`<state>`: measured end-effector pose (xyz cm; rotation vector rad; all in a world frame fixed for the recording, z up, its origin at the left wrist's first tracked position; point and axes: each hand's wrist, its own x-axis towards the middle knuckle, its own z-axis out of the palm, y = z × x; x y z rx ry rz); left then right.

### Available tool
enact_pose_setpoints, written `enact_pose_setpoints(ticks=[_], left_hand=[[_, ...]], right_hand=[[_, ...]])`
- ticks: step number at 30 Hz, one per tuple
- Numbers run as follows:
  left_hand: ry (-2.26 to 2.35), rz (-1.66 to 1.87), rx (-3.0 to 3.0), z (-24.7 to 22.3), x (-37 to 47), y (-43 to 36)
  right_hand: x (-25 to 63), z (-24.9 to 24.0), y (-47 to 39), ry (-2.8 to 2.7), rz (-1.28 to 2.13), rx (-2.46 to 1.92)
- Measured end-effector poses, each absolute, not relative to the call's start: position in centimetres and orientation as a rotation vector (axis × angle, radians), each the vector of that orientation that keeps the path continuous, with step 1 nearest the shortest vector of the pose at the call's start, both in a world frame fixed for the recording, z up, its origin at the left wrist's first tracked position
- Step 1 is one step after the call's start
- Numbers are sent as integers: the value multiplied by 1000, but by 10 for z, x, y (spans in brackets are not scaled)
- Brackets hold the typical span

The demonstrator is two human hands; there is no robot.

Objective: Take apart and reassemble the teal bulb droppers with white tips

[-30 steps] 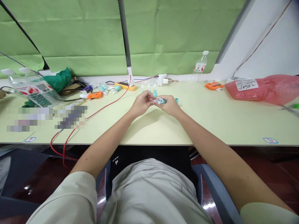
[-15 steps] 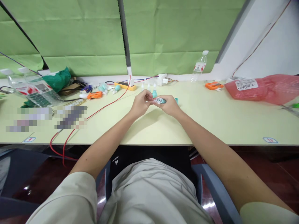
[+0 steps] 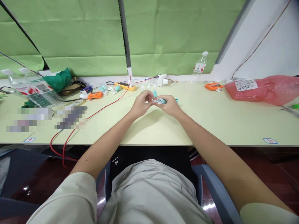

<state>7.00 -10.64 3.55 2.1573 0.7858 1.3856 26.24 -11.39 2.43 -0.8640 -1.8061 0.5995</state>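
Note:
My right hand [image 3: 170, 105] is closed around a small teal tube [image 3: 162, 101] with a pale round open end, held above the table. Its fingertips meet those of my left hand [image 3: 141, 103], which is closed in a pinch on a small clear piece [image 3: 154, 101]; the fingers partly hide it. Just behind the hands stands a teal bottle with a clear pointed tip [image 3: 155, 91]. Clear pointed tips [image 3: 143, 87] show beside it. Another teal piece [image 3: 177, 101] lies right behind my right hand, partly covered.
A yellow meter [image 3: 125, 86], a white plug [image 3: 162, 80] and a red cable [image 3: 109, 104] lie toward the back. Orange tools [image 3: 95, 95] and large bottles [image 3: 40, 91] are at left. At right are a clear bottle [image 3: 199, 67], an orange tool [image 3: 213, 86] and a red bag [image 3: 263, 90].
Both hands stay almost in place, fingertips together. The teal tube in my right hand has turned or shifted very slightly.

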Motion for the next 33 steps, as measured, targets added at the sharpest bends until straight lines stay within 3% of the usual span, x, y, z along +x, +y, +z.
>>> enact_pose_setpoints(ticks=[8, 21, 27, 33], left_hand=[[880, 1527, 2339, 31, 70, -107], [901, 1458, 2174, 39, 64, -96], [1077, 1000, 2624, 69, 66, -57], [1239, 625, 3048, 58, 85, -31]], right_hand=[[261, 23, -113, -1738, 611, -917], [267, 29, -110, -1606, 603, -990], [277, 38, -107, -1461, 593, -969], [280, 39, -104, -1444, 532, -971]])
